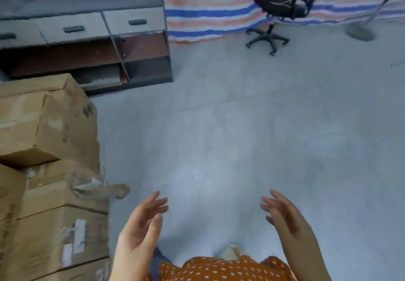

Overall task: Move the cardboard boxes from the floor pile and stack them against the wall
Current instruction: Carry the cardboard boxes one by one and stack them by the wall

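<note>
Both hands, left hand (140, 221) and right hand (282, 217), are hovering empty with fingers spread over bare floor (241, 127); reaching for stacked cardboard boxes (50, 149) appears next.

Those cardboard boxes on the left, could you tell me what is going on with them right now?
A person in an orange dotted top is shifting boxes by hand, but at this moment holds none. The left hand and right hand are both open, palms facing each other above the bare floor. The stack of cardboard boxes stands at the left, next to a shelf unit with drawers. An office chair sits further off in front of a striped sheet.
</note>
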Motion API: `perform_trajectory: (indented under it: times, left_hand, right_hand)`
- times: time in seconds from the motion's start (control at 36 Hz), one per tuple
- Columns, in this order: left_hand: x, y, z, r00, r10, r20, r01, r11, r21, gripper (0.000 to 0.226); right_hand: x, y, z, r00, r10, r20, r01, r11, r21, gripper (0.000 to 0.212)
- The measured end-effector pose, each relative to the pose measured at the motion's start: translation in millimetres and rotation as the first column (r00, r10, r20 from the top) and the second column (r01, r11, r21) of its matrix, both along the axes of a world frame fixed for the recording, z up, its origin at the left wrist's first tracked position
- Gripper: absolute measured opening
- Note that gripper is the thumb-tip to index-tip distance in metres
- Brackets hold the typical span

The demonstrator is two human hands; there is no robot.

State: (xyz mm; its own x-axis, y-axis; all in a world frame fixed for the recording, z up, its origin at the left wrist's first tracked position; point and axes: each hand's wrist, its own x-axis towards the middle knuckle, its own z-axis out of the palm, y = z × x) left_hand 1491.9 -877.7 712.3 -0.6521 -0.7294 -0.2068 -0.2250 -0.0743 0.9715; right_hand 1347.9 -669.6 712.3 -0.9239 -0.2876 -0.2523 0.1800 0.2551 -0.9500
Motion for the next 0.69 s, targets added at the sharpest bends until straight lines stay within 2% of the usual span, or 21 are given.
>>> perform_trajectory:
  times: [0.06, 0.14, 0.22, 0.28, 0.33, 0.39, 0.42, 0.44, 0.47, 0.5, 0.53, 0.56, 0.61, 0.67, 0.69]
  left_hand:
    - [-30, 30, 3, 0.995, -0.096, 0.015, 0.096, 0.995, -0.016, 0.031]
    - [-68, 67, 4, 0.971, -0.236, 0.037, 0.236, 0.972, -0.006, 0.034]
    - [-103, 102, 6, 0.935, -0.353, 0.034, 0.354, 0.935, -0.020, 0.038]
    - [-126, 122, 6, 0.899, -0.434, 0.052, 0.436, 0.899, -0.036, 0.041]
    - [-149, 140, 2, 0.857, -0.509, 0.079, 0.513, 0.857, -0.045, 0.046]
    - [-172, 158, 0, 0.814, -0.573, 0.092, 0.578, 0.815, -0.043, 0.052]
    - [-184, 167, 0, 0.795, -0.600, 0.090, 0.605, 0.796, -0.041, 0.052]
    - [-195, 176, 1, 0.778, -0.623, 0.085, 0.627, 0.778, -0.035, 0.050]
    - [-207, 184, 2, 0.763, -0.642, 0.080, 0.646, 0.763, -0.028, 0.049]
    - [-219, 193, 2, 0.745, -0.663, 0.074, 0.666, 0.745, -0.028, 0.047]
    - [-231, 201, 2, 0.728, -0.682, 0.070, 0.685, 0.728, -0.031, 0.044]
    - [-244, 209, 2, 0.711, -0.700, 0.065, 0.703, 0.711, -0.029, 0.040]
    - [-273, 224, 3, 0.679, -0.732, 0.057, 0.734, 0.679, -0.025, 0.036]
    - [-305, 240, 3, 0.646, -0.762, 0.047, 0.764, 0.645, -0.024, 0.032]
    - [-321, 248, 2, 0.632, -0.774, 0.039, 0.775, 0.631, -0.022, 0.031]
  right_hand:
    - [-13, 43, 2, 0.994, -0.109, -0.011, 0.109, 0.994, 0.007, 0.059]
    - [-24, 103, -3, 0.971, -0.239, -0.013, 0.239, 0.969, 0.056, 0.021]
    - [-23, 149, -1, 0.924, -0.383, -0.001, 0.382, 0.923, 0.042, 0.020]
    - [-20, 171, 0, 0.881, -0.473, 0.018, 0.473, 0.881, 0.034, 0.061]
    - [-18, 193, -6, 0.830, -0.557, 0.013, 0.556, 0.830, 0.034, 0.075]
    - [-17, 208, -8, 0.782, -0.622, 0.034, 0.623, 0.782, 0.003, 0.070]
    - [-18, 214, -5, 0.751, -0.659, 0.041, 0.659, 0.752, 0.017, 0.056]
    - [-22, 221, -7, 0.728, -0.685, 0.033, 0.685, 0.728, 0.016, 0.031]
    - [-26, 229, -8, 0.702, -0.711, 0.049, 0.711, 0.703, 0.016, 0.018]
    - [-31, 236, -11, 0.672, -0.740, 0.037, 0.740, 0.673, 0.027, 0.034]
    - [-35, 241, -7, 0.660, -0.750, 0.043, 0.749, 0.662, 0.035, 0.034]
    - [-43, 246, -6, 0.630, -0.775, 0.061, 0.776, 0.631, 0.006, 0.019]
    - [-59, 259, -9, 0.586, -0.808, 0.068, 0.808, 0.588, 0.027, 0.040]
    - [-81, 272, -15, 0.527, -0.849, 0.043, 0.850, 0.527, 0.006, 0.016]
    - [-93, 280, -23, 0.530, -0.847, 0.042, 0.848, 0.530, 0.010, 0.026]
